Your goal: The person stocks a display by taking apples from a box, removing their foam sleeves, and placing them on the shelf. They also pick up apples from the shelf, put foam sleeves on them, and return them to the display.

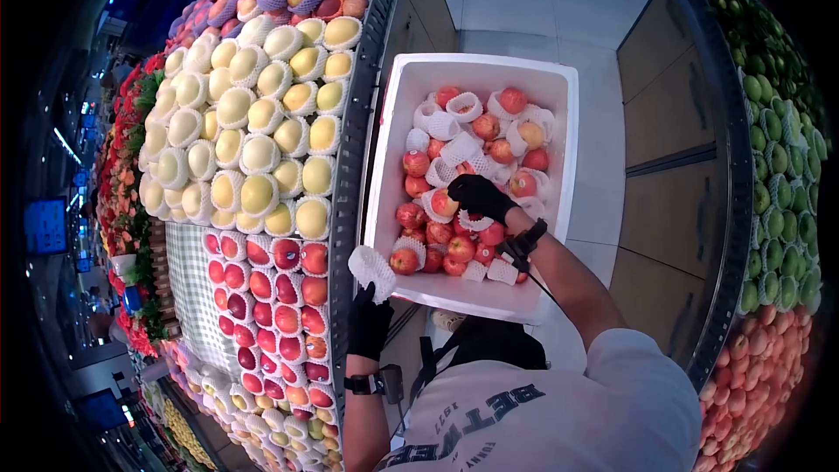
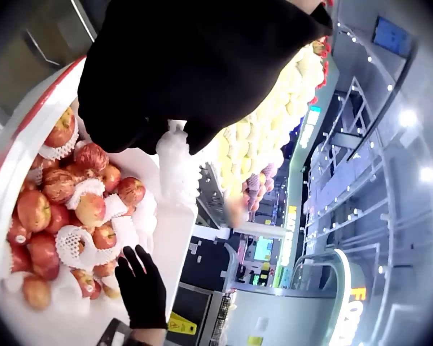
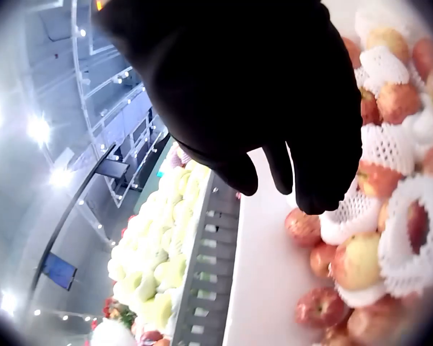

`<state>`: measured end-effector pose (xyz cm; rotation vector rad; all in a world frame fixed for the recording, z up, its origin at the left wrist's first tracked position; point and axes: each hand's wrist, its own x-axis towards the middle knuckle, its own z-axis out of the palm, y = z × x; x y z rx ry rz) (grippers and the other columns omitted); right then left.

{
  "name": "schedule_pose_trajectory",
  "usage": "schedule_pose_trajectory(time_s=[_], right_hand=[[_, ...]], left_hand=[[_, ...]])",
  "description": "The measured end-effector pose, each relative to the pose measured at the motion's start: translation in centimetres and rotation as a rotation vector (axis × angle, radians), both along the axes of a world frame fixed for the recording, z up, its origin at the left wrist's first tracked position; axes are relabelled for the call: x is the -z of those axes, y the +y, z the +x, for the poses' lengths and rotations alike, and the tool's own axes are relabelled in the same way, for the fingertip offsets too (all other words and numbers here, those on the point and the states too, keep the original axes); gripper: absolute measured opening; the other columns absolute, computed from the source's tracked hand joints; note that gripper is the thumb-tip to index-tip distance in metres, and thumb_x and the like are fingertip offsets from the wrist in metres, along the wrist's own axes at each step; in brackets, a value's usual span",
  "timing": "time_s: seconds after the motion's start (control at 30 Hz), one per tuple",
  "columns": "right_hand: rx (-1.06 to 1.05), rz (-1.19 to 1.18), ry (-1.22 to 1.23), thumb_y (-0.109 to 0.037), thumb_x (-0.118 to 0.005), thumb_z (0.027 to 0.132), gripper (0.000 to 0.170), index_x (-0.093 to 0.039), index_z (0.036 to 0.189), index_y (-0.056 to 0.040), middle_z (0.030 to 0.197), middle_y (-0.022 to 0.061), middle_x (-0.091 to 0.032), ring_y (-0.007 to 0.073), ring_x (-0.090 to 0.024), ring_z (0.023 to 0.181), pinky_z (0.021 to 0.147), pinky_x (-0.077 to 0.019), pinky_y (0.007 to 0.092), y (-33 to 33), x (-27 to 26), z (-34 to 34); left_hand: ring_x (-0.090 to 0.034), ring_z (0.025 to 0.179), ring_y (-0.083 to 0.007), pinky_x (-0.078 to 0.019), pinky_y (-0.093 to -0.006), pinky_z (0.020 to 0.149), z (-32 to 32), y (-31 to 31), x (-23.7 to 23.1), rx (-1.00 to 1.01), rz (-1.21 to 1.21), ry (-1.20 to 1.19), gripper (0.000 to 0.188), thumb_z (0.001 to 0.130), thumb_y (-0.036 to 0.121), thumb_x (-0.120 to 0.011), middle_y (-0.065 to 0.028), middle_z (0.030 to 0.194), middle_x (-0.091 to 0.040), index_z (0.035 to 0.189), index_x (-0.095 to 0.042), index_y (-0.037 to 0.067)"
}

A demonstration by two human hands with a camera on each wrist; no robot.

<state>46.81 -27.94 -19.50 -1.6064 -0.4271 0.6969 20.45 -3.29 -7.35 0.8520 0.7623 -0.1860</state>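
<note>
My black-gloved left hand (image 1: 370, 322) pinches a white foam net sleeve (image 1: 370, 269) beside the near left corner of the foam box (image 1: 481, 59). Seen from the left wrist, the foam net (image 2: 175, 169) hangs from the fingertips. Over the middle of the box is my right hand (image 1: 479, 197), also gloved in black, its fingers reaching loosely down with nothing gripped. Close under those fingers, in the right wrist view, lies a red-yellow apple (image 3: 357, 261) partly in a foam net. Other red apples (image 1: 460, 249) and loose foam nets (image 1: 461, 149) lie around it.
A fruit stand borders the box on the left, with pale yellow fruit (image 1: 260, 153) in nets and rows of red apples (image 1: 287, 320). Its dark slatted edge (image 1: 348, 201) runs alongside. Across the aisle, another stand holds green fruit (image 1: 776, 201) and reddish fruit (image 1: 752, 376).
</note>
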Motion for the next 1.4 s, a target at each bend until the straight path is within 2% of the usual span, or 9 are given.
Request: schedule_pose_trajectory(time_s=[0.07, 0.2, 0.27, 0.43, 0.5, 0.67, 0.87, 1.07, 1.4], right_hand=[[-0.173, 0.119, 0.082, -0.026, -0.061, 0.088, 0.025, -0.063, 0.102, -0.0053, 0.085, 0.0043, -0.062, 0.0140, -0.062, 0.077, 0.065, -0.0520, 0.0282, 0.9, -2.6, -4.6], [-0.363, 0.036, 0.495, -0.035, -0.064, 0.089, 0.038, -0.059, 0.111, -0.0043, 0.087, 0.0016, -0.062, 0.0079, -0.059, 0.076, 0.059, -0.0496, 0.0243, 2.6, -7.4, -10.4], [-0.288, 0.446, 0.232, -0.038, -0.066, 0.084, 0.047, -0.058, 0.114, -0.0029, 0.095, 0.0083, -0.066, 0.0192, -0.064, 0.085, 0.078, -0.0510, 0.0331, 3.7, -5.1, -13.2], [-0.120, 0.037, 0.083, -0.031, -0.068, 0.081, 0.043, -0.062, 0.110, -0.0011, 0.101, 0.0172, -0.067, 0.0288, -0.065, 0.094, 0.085, -0.0493, 0.0389, -0.6, -3.5, -10.7], [0.120, -0.263, -0.031, -0.030, -0.070, 0.080, 0.045, -0.061, 0.115, -0.0028, 0.103, 0.0182, -0.066, 0.0295, -0.065, 0.096, 0.084, -0.0502, 0.0374, -3.8, -4.2, -7.9], [0.433, -0.297, -0.292, -0.023, -0.065, 0.082, 0.033, -0.060, 0.106, -0.0010, 0.103, 0.0160, -0.066, 0.0324, -0.064, 0.096, 0.083, -0.0509, 0.0388, -10.6, -2.2, -1.4], [0.396, -0.345, -0.183, -0.023, -0.064, 0.084, 0.044, -0.052, 0.122, -0.0037, 0.110, 0.0185, -0.064, 0.0336, -0.061, 0.104, 0.089, -0.0494, 0.0384, -9.5, -4.4, -1.0], [-0.113, -0.356, -0.108, -0.044, -0.063, 0.085, 0.066, -0.047, 0.132, -0.0010, 0.113, 0.0231, -0.061, 0.0349, -0.060, 0.104, 0.090, -0.0474, 0.0404, -3.2, -3.3, -6.1], [-0.063, -0.492, -0.130, -0.038, -0.057, 0.089, 0.040, -0.060, 0.114, -0.0063, 0.112, 0.0133, -0.064, 0.0275, -0.061, 0.102, 0.088, -0.0475, 0.0348, -3.9, -1.8, -4.6]], left_hand=[[-0.056, 0.076, -0.0130, -0.0443, -0.0245, 0.061, 1.9, -3.0, -1.1, 0.135, 0.594, 0.134, 0.027, 0.094, 0.016, -0.053, -0.0047, 0.101, -0.060, 0.117, -0.055, 0.004], [-0.056, 0.069, -0.0112, -0.0465, -0.0248, 0.060, 4.0, -5.3, -1.9, 0.312, 0.514, 0.309, 0.033, 0.090, 0.011, -0.056, -0.0075, 0.107, -0.058, 0.122, -0.055, 0.002], [-0.055, 0.067, -0.0097, -0.0459, -0.0241, 0.057, 4.5, -6.5, -2.0, 0.546, 0.581, 0.233, 0.033, 0.090, 0.014, -0.059, -0.0031, 0.088, -0.062, 0.120, -0.054, 0.003], [-0.064, 0.090, -0.0157, -0.0492, -0.0265, 0.071, 3.9, -7.4, -1.9, 0.596, 0.478, 0.176, 0.036, 0.092, 0.016, -0.056, -0.0096, 0.111, -0.064, 0.126, -0.051, 0.004], [-0.064, 0.089, -0.0155, -0.0494, -0.0263, 0.070, 3.8, -6.8, -1.5, 0.536, 0.465, 0.174, 0.034, 0.094, 0.015, -0.056, -0.0089, 0.110, -0.065, 0.126, -0.052, 0.005], [-0.063, 0.093, -0.0165, -0.0484, -0.0264, 0.074, 3.3, -5.3, -1.8, 0.433, 0.434, 0.232, 0.033, 0.094, 0.017, -0.054, -0.0100, 0.110, -0.065, 0.124, -0.053, 0.003], [-0.064, 0.091, -0.0163, -0.0486, -0.0262, 0.074, 1.6, -3.8, -2.3, 0.351, 0.454, 0.238, 0.030, 0.094, 0.018, -0.055, -0.0090, 0.107, -0.066, 0.120, -0.056, 0.003], [-0.063, 0.090, -0.0161, -0.0484, -0.0258, 0.073, -0.4, -2.7, -3.1, 0.248, 0.455, 0.210, 0.028, 0.094, 0.017, -0.054, -0.0086, 0.105, -0.066, 0.119, -0.056, 0.003], [-0.062, 0.085, -0.0139, -0.0476, -0.0243, 0.070, -4.8, -0.6, -3.2, 0.084, 0.383, 0.219, 0.028, 0.095, 0.020, -0.055, -0.0073, 0.104, -0.065, 0.118, -0.057, 0.004]])
